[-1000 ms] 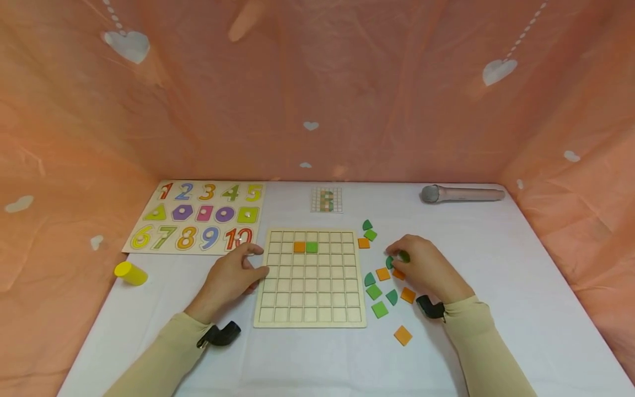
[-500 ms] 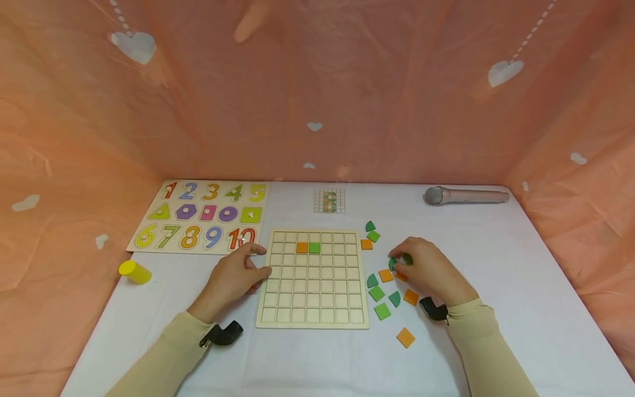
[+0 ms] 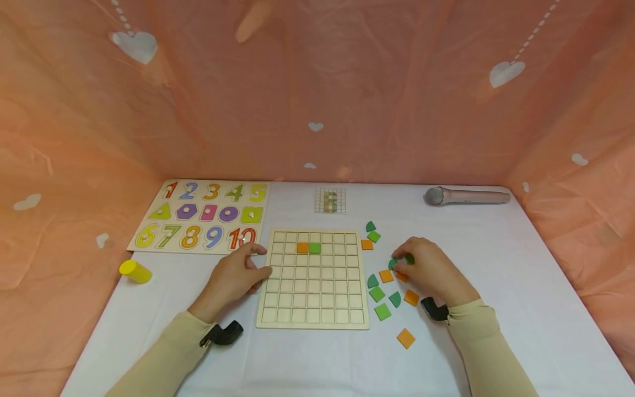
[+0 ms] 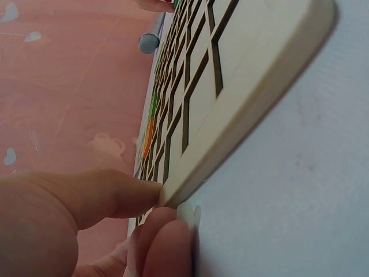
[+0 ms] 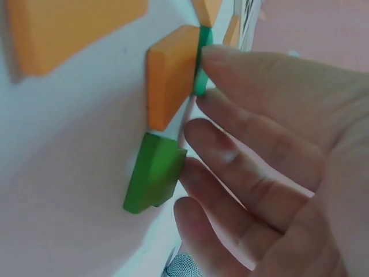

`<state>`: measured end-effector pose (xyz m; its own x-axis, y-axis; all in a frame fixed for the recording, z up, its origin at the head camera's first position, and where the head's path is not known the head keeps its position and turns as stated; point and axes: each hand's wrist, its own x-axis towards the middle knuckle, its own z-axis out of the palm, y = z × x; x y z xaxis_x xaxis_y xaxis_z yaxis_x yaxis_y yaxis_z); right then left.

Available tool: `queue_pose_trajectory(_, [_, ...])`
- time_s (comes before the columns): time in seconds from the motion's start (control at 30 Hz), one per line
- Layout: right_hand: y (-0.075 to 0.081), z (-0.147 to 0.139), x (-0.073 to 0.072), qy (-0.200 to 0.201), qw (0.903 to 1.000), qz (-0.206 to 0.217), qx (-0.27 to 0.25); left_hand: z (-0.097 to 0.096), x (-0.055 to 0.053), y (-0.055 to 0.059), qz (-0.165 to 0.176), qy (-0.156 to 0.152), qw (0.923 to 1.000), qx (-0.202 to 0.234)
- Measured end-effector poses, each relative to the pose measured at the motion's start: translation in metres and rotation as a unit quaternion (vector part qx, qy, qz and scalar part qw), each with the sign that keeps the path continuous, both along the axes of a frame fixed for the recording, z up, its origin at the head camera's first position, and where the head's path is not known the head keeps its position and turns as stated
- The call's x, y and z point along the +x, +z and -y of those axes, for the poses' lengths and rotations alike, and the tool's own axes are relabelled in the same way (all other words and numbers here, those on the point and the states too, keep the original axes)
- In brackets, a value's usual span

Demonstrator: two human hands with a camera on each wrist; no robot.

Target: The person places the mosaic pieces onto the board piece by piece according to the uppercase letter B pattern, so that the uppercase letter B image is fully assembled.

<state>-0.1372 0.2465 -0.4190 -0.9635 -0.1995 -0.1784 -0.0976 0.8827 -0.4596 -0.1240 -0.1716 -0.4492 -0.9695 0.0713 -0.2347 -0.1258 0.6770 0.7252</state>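
Observation:
My left hand (image 3: 230, 278) lies at the left edge of a wooden grid board (image 3: 312, 317), with thumb and index finger touching that edge a little apart. Set in the board's upper rows are an orange square (image 3: 302, 248) and a green square (image 3: 315, 248), side by side. Right of the board, my right hand (image 3: 430, 271) pinches a dark green quarter-circle tile (image 5: 203, 69) between thumb and index finger, low over the table. Beside it, in the right wrist view, lie an orange square tile (image 5: 173, 75) and a green piece (image 5: 153, 176) near the other fingers.
Several loose orange and green tiles (image 3: 382, 312) are scattered between board and right hand. A small pattern card (image 3: 330, 200) lies behind the board. A number puzzle (image 3: 198, 218), a yellow cylinder (image 3: 135, 272) and a microphone (image 3: 466, 196) surround it on the white tablecloth.
The head view has shifted slightly, so everything appears a little further right. Both hands stay almost still; the right thumb and index finger remain at the dark green quarter-circle tile.

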Motion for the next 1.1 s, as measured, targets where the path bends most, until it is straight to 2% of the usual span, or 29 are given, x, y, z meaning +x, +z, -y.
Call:
queue_pose_trajectory(0.47, [-0.001,-0.002,0.001,-0.004,0.9999,-0.009,0.003,-0.001,0.000,0.003,-0.001,-0.003,1.0000,-0.001])
queue_pose_trajectory(1.1, [-0.008,0.010,0.001,0.042,0.9972,-0.058,0.023,-0.001,0.000,0.003,0.001,0.001,1.0000,0.001])
